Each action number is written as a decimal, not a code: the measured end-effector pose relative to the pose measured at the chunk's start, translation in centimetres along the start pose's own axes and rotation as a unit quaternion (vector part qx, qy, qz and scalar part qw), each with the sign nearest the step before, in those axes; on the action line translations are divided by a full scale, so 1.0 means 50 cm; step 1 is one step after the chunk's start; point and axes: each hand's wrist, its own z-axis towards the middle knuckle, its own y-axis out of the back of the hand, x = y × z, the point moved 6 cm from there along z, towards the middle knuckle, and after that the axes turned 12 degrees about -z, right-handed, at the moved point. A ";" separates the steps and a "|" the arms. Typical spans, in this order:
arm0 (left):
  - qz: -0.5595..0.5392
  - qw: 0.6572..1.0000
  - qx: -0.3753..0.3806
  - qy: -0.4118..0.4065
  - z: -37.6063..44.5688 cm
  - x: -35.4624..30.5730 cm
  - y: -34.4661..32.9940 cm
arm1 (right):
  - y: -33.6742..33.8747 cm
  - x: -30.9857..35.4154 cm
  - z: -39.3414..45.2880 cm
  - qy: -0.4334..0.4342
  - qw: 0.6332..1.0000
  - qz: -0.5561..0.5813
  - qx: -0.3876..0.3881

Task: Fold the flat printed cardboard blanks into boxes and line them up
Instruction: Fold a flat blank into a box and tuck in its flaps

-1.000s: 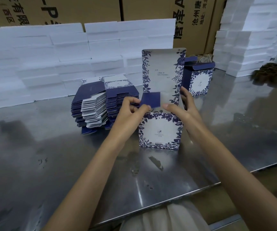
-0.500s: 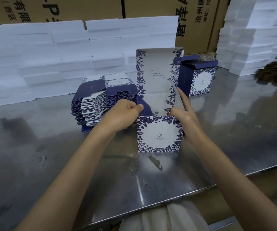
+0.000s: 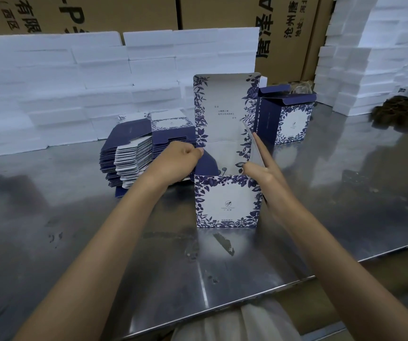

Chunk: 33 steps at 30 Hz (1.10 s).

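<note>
A blue-and-white floral box (image 3: pixel 226 203) stands on the steel table (image 3: pixel 75 230) in front of me, its tall lid panel (image 3: pixel 223 109) upright at the back. My left hand (image 3: pixel 175 163) is curled against the box's left side and holds the dark blue side flap (image 3: pixel 206 162), which is bent inward. My right hand (image 3: pixel 263 166) holds the white right side flap (image 3: pixel 253 146) between straight fingers outside and the thumb at the front corner. A stack of flat blanks (image 3: pixel 146 153) lies just left of the box. One folded box (image 3: pixel 290 119) stands behind on the right.
White foam slabs (image 3: pixel 87 89) are stacked along the table's back, with more (image 3: pixel 370 57) at the right. Brown printed cartons (image 3: pixel 284 25) stand behind them. A dark heap (image 3: pixel 404 114) lies at the far right. The table's front edge runs close to my body.
My left hand pushed the dark blue side flap from upright down into the box. My right hand's fingers straightened along the right flap. The box stayed in place.
</note>
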 end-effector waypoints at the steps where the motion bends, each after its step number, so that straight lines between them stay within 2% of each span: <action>1: -0.007 1.000 0.001 0.001 0.002 0.002 -0.002 | 0.000 0.001 0.000 0.000 1.000 -0.006 -0.001; 5: -0.023 0.999 0.013 0.023 0.014 0.004 0.007 | 0.002 0.003 -0.001 0.004 1.000 -0.018 -0.001; 10: -0.026 0.999 -0.027 -0.001 0.019 0.012 -0.002 | 0.000 0.003 0.000 0.019 0.999 -0.029 0.010; 15: -0.062 0.997 -0.021 0.035 0.036 0.013 0.005 | 0.002 0.009 -0.002 0.023 1.000 -0.014 0.013; 20: -0.022 0.998 -0.050 0.013 0.042 0.004 0.003 | -0.002 0.019 -0.009 0.034 0.999 -0.023 0.017; 23: 0.021 0.993 -0.116 -0.023 0.037 -0.004 0.009 | 0.003 0.021 -0.006 0.033 0.999 -0.016 -0.003; 25: -0.014 0.988 -0.146 -0.048 0.031 -0.009 0.003 | 0.002 0.020 -0.007 0.029 1.000 -0.001 -0.008; 29: -0.155 0.981 -0.117 -0.018 0.031 0.008 -0.023 | 0.006 0.018 -0.014 0.042 0.999 -0.021 0.012; 33: -0.142 0.982 -0.119 -0.037 0.030 0.007 -0.025 | 0.034 0.021 0.008 -0.011 0.999 0.010 0.039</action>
